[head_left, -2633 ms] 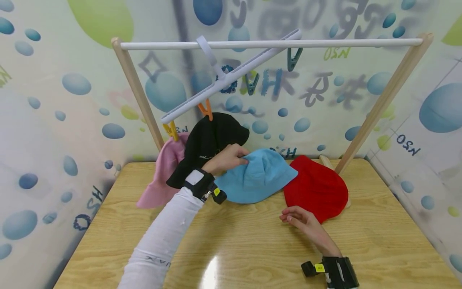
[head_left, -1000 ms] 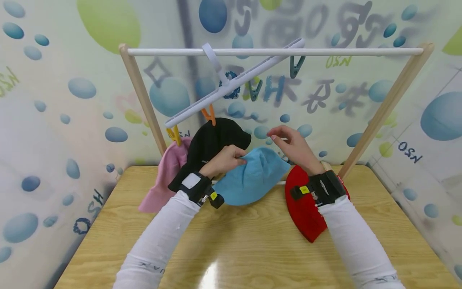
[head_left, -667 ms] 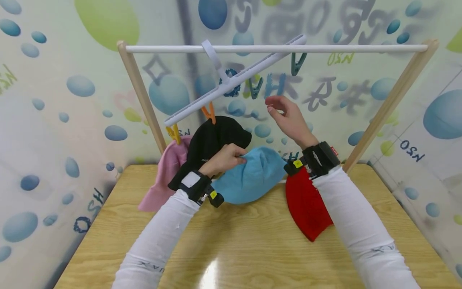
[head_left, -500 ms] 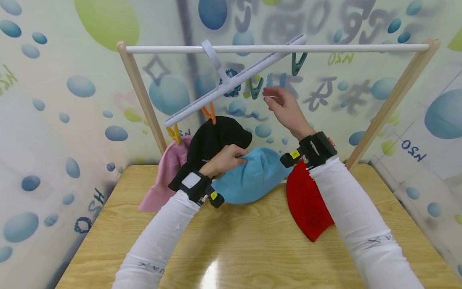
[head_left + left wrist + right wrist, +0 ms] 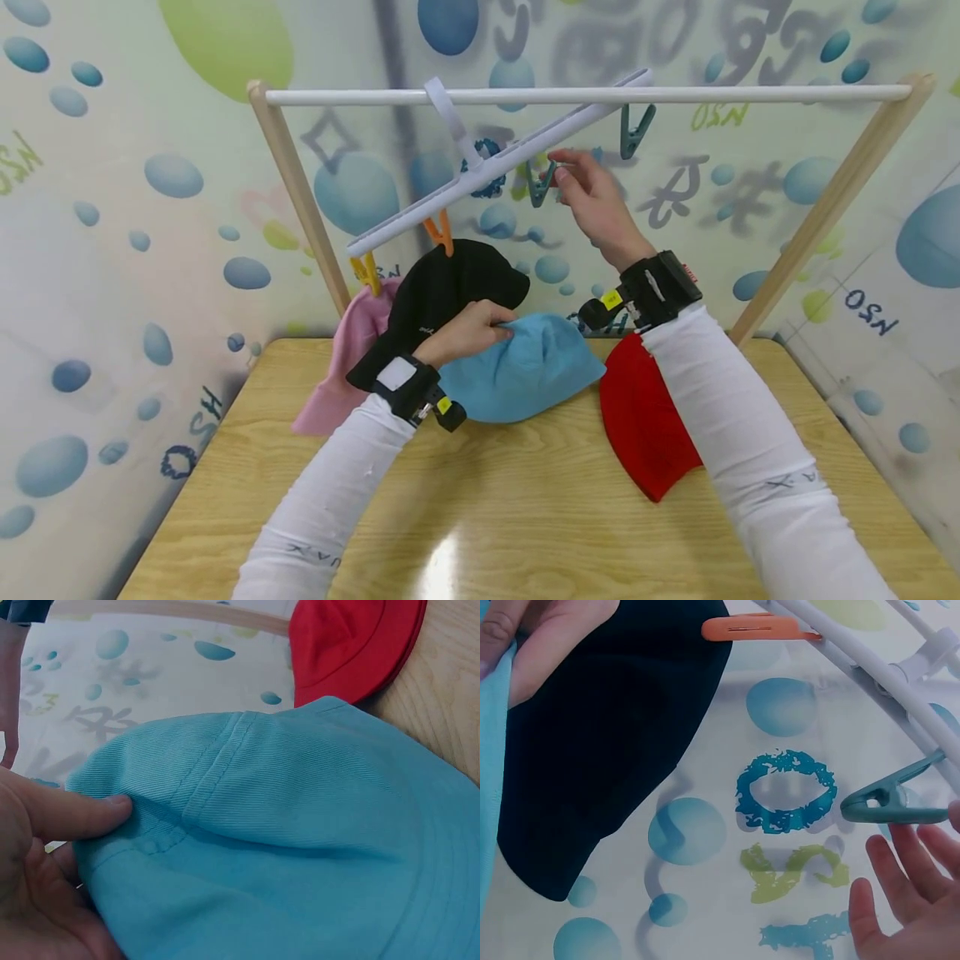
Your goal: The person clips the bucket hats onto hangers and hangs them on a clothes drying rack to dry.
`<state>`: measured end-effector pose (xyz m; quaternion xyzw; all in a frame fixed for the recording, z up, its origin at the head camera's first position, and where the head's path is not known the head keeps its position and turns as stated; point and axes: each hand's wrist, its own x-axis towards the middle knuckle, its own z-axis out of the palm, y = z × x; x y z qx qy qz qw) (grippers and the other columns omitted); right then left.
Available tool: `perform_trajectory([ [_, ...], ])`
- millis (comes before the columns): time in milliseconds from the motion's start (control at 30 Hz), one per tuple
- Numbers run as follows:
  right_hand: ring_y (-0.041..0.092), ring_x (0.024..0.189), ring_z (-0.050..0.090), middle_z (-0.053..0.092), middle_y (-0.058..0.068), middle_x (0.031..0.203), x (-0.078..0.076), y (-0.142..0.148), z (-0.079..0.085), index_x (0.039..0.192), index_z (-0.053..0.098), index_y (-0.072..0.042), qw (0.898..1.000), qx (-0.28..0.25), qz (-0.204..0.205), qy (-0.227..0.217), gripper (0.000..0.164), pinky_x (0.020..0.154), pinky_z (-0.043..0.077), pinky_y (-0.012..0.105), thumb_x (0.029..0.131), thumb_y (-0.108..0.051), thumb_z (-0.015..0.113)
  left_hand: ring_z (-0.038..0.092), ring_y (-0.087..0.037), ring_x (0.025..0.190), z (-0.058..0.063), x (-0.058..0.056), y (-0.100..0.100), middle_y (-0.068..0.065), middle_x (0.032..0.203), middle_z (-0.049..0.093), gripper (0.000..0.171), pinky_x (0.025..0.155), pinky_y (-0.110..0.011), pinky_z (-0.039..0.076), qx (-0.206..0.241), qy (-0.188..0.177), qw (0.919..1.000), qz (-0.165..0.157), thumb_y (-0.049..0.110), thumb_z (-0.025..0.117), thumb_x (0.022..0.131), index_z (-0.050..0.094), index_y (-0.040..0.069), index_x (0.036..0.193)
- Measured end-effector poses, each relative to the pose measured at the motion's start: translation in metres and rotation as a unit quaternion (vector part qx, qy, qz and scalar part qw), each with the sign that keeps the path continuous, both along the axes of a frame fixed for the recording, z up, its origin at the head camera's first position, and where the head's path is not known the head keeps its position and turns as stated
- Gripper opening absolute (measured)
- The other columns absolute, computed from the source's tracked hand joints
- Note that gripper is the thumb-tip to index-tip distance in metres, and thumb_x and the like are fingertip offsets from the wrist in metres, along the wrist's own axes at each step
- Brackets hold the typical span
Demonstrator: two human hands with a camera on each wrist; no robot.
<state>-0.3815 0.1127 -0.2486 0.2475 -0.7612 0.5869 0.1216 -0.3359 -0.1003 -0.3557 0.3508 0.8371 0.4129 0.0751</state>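
Note:
My left hand (image 5: 468, 332) pinches the crown of a light blue bucket hat (image 5: 532, 367); in the left wrist view its thumb presses the blue cloth (image 5: 277, 810). My right hand (image 5: 596, 204) is raised at the inner green clothespin (image 5: 539, 183), its fingertips touching one arm. The pin's arms stay spread in the right wrist view, its closed end pointing away from the fingers (image 5: 904, 874). This pin hangs from the tilted white hanger (image 5: 495, 162). A second green clothespin (image 5: 635, 131) hangs near the hanger's upper end.
An orange clothespin (image 5: 441, 232) holds a black hat (image 5: 450, 283), and a yellow one (image 5: 366, 272) holds a pink hat (image 5: 345, 367). The hanger hooks on the white rod (image 5: 712, 95) of a wooden-legged rack. A red hat (image 5: 645, 417) lies on the table (image 5: 525, 517) at right.
My right hand has risen from beside the red hat, past the blue hat, up to the inner green clothespin. The red hat has shifted. My left hand keeps its pinch on the blue hat.

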Motion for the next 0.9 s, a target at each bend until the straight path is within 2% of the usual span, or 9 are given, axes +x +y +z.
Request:
perform_trajectory([
  [133,0.026,0.110,0.049,0.056,0.015,0.118,0.001,-0.002,-0.001,0.129,0.049,-0.001,1.000,-0.029,0.009,-0.003,0.029,0.096,0.040,0.041,0.104,-0.014,0.042,0.042,-0.015,0.057,-0.001,-0.001,-0.001,-0.002,0.065,0.046,0.018,0.057,-0.026,0.032,-0.001,-0.003,1.0000,0.007,-0.004,0.052,0.095,0.069,0.001,0.092],
  [267,0.023,0.106,0.050,0.056,0.013,0.115,0.002,-0.003,-0.004,0.123,0.052,-0.002,0.998,-0.052,0.023,0.004,0.024,0.094,0.042,0.039,0.103,-0.011,0.044,0.050,-0.016,0.064,-0.002,-0.001,-0.001,-0.006,0.080,0.062,0.020,0.060,-0.025,0.037,-0.001,-0.009,0.9999,0.011,-0.003,0.052,0.095,0.071,0.000,0.101],
  [533,0.022,0.096,0.062,0.057,0.011,0.101,0.003,-0.003,-0.012,0.119,0.053,0.001,0.995,-0.086,0.053,0.022,0.022,0.093,0.047,0.039,0.104,-0.009,0.041,0.050,-0.015,0.062,-0.003,-0.001,-0.001,-0.007,0.080,0.062,0.021,0.059,-0.025,0.036,-0.001,-0.013,0.9998,0.015,-0.003,0.052,0.095,0.071,0.001,0.101],
  [667,0.020,0.093,0.065,0.056,0.012,0.100,0.004,-0.001,-0.017,0.121,0.051,0.005,0.996,-0.067,0.050,0.036,0.025,0.092,0.048,0.039,0.104,-0.010,0.040,0.051,-0.016,0.065,-0.003,0.000,-0.001,-0.007,0.082,0.063,0.021,0.060,-0.024,0.037,0.000,-0.011,0.9998,0.013,-0.004,0.052,0.095,0.071,0.000,0.100],
  [900,0.022,0.098,0.062,0.056,0.013,0.110,0.008,0.002,-0.024,0.124,0.050,0.002,0.998,-0.038,0.040,0.024,0.026,0.091,0.047,0.039,0.104,-0.013,0.041,0.051,-0.017,0.066,-0.001,0.001,-0.003,-0.007,0.081,0.062,0.020,0.063,-0.026,0.038,0.001,-0.011,0.9999,0.012,-0.004,0.051,0.094,0.070,0.001,0.097],
])
